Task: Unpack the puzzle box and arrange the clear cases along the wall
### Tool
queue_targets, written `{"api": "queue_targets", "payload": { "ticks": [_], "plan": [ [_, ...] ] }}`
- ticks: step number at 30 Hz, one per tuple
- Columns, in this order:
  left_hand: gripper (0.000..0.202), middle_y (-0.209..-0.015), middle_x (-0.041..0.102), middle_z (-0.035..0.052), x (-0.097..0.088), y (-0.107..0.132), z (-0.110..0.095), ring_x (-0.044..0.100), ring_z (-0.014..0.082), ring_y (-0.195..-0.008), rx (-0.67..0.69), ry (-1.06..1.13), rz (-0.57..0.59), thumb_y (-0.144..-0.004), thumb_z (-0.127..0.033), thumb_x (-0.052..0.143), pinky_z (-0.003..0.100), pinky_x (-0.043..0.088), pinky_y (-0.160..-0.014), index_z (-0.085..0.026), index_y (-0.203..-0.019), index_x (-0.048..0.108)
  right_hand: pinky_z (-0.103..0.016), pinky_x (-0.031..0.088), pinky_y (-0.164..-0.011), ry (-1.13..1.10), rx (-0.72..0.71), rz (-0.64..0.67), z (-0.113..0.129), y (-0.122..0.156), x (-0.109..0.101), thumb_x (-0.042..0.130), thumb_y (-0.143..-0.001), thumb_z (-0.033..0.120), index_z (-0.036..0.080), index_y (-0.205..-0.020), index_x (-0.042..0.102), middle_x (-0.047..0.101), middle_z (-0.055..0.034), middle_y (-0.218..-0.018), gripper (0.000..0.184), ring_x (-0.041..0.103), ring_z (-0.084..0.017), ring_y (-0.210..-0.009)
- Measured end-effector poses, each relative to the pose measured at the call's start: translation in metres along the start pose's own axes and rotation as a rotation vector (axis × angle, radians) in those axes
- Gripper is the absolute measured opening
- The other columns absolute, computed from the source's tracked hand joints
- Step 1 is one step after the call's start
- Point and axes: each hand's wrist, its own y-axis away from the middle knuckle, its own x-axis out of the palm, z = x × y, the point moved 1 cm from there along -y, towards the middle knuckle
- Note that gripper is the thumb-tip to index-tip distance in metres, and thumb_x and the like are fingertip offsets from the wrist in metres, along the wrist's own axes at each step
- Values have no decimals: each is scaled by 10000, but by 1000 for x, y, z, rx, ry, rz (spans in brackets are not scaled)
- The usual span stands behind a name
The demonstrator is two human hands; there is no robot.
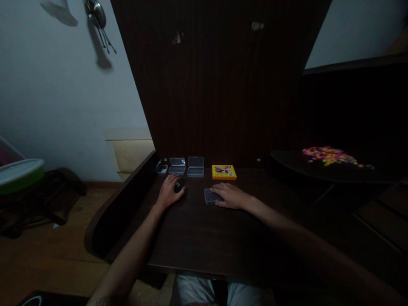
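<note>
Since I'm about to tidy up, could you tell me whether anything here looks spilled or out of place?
Yes: a loose heap of bright multicoloured pieces lies on the side shelf at the right, strays scattered round its edge, as if spilled. The clear cases and yellow box stand in a neat row on the desk.

Dim, murky, perhaps edge-warped view

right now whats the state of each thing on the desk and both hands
left hand, curled over small dark object, grip unclear
right hand, flat, fingers on clear case
clear case, lying flat on desk
three clear boxes, at back edge, lids too dim to tell
yellow box, flat, closed
coloured beads, loose pile on side shelf
</note>
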Motion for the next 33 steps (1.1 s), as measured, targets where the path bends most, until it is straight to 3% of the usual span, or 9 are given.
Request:
{"api": "queue_targets", "payload": {
  "ticks": [1,5,9,13,16,22,33],
  "plan": [
    [412,-1250,599,135,1,4,-11,483,305,-1258,50,32,5,-807,-356,608,484,365,-1104,-181,-1180,592,-405,464,-955,27,1,-1,2,0,0,635,-838,334,129,-1320,540,558,-172,-1336,532,571,-294,-1152],
    [663,-1383,495,148,19,17,-61,429,317,-1308,258,184,203,-757,-352,671,493,344,-1123,-180,-1360,458,-422,484,-897,181,-24,-28,14,1,5,612,-849,341,87,-1285,547,588,-219,-1266,509,602,-311,-1094],
    [625,-1447,430,162,42,18,-86,381,310,-1353,213,254,262,-782,-251,641,499,333,-1134,-170,-1370,447,-443,472,-890,336,-62,-88,23,2,15,564,-877,337,43,-1241,551,601,-250,-1199,468,598,-326,-1069],
    [537,-1327,537,143,46,17,-82,485,290,-1252,127,310,327,-835,-326,646,481,379,-1098,-186,-1327,483,-442,477,-877,384,-117,-112,22,0,24,533,-888,327,26,-1255,539,614,-259,-1167,474,607,-328,-1047],
    [525,-1268,573,127,42,17,-75,520,281,-1195,82,351,312,-848,-388,652,471,406,-1063,-200,-1313,495,-435,500,-834,415,-142,-101,21,-3,26,504,-907,331,15,-1232,554,620,-275,-1150,456,630,-330,-1016],
    [536,-1229,599,107,46,18,-67,545,277,-1154,-17,401,293,-807,-356,703,475,404,-1046,-211,-1291,524,-401,535,-735,435,-157,-71,28,-8,24,512,-920,350,-19,-1259,510,618,-317,-1133,502,663,-337,-964],
    [566,-1230,621,128,45,20,-60,571,290,-1137,-121,492,270,-736,-308,761,480,427,-1020,-187,-1256,572,-411,554,-697,428,-123,-41,39,-13,21,503,-918,323,26,-1281,491,632,-300,-1122,469,682,-339,-908]
  ]
}}
